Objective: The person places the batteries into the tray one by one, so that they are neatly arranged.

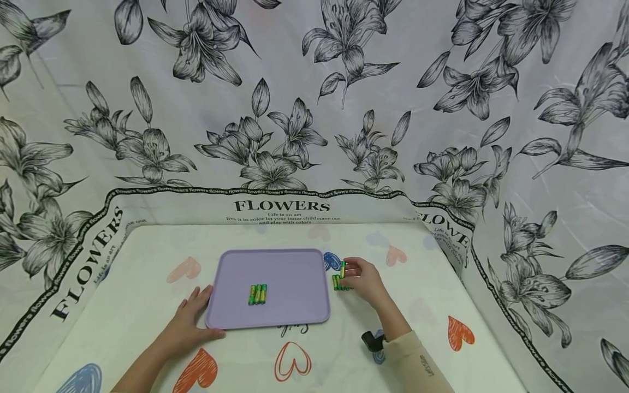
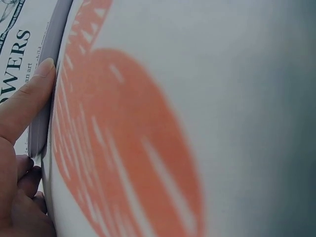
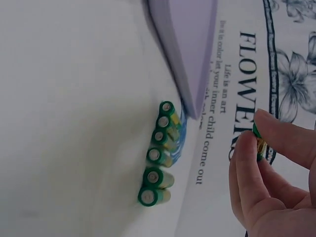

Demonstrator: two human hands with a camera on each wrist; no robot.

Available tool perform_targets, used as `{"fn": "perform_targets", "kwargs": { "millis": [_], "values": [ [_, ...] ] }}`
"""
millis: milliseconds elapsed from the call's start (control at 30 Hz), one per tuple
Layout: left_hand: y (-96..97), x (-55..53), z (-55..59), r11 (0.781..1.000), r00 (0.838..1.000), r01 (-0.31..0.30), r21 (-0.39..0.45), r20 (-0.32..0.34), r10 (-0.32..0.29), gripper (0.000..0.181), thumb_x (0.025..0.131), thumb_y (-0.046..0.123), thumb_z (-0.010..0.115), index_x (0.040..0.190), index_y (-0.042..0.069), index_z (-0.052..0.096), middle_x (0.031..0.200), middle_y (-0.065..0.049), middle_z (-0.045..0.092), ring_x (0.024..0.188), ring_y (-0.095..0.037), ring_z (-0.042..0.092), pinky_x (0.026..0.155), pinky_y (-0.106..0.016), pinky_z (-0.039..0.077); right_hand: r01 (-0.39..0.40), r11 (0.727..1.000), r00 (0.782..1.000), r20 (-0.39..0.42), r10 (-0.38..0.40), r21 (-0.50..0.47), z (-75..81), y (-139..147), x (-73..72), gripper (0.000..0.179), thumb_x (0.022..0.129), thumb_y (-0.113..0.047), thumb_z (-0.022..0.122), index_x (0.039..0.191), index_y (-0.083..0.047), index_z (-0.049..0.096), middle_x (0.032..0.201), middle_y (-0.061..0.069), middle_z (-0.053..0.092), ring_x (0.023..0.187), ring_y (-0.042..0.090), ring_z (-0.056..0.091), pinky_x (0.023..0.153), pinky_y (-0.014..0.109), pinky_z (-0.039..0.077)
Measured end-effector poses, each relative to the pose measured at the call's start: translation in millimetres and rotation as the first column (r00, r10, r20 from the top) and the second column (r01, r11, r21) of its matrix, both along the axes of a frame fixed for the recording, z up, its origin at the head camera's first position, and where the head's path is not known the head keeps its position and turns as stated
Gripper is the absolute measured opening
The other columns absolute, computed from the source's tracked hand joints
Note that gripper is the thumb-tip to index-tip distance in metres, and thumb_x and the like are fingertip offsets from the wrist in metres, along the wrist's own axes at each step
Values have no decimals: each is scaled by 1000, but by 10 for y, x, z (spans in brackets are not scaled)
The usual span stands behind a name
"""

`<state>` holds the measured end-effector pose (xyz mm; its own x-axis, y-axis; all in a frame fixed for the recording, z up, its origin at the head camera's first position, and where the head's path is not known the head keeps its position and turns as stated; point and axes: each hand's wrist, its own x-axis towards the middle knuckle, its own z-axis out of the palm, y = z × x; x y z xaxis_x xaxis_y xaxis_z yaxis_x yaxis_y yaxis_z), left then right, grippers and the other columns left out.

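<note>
A green and yellow battery (image 1: 343, 269) is pinched between the thumb and fingertips of my right hand (image 1: 366, 283), beyond the right edge of the purple tray (image 1: 295, 273). In the right wrist view that battery (image 3: 259, 143) shows partly between the fingers. Below the hand, a row of several like batteries (image 3: 154, 155) lies side by side on the cloth, partly hidden in the head view. Three batteries (image 1: 257, 295) lie together inside the tray. My left hand (image 1: 189, 319) rests at the tray's near left corner, thumb (image 2: 44, 69) against the front rim, fingers extended along the left side.
A white cloth with printed hearts (image 1: 295, 361) covers the table. Behind and at both sides hangs a flower-printed curtain (image 1: 285, 131). A black object (image 1: 373, 341) sits at the right wrist, by the beige sleeve (image 1: 417, 363).
</note>
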<state>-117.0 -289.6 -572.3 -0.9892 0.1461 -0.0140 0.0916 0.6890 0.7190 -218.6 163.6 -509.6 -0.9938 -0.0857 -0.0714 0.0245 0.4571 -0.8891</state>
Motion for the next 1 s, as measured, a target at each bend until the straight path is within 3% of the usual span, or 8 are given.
{"fn": "perform_targets", "kwargs": {
  "millis": [500, 1000],
  "values": [
    [4, -2, -11, 1000, 1000, 2, -10, 17, -2, 126, 65, 53, 89, 160, 5, 21, 164, -29, 18, 152, -52, 6, 124, -66, -2, -131, 988, 991, -15, 130, -78, 126, -458, 25, 62, 81, 1, 80, 138, 3, 55, 117, 13, 69, 101, 20, 68, 77, 27, 62],
    [3, 11, 11, 1000, 1000, -5, -6, 30, 5, 126, 65, 52, 89, 161, 6, 21, 164, -31, 14, 150, -57, 5, 119, -73, 3, -199, 979, 980, -27, 198, -39, 150, -980, 90, 54, 78, -3, 83, 127, -5, 63, 112, 7, 70, 98, 18, 69, 80, 30, 61]
  ]
}}
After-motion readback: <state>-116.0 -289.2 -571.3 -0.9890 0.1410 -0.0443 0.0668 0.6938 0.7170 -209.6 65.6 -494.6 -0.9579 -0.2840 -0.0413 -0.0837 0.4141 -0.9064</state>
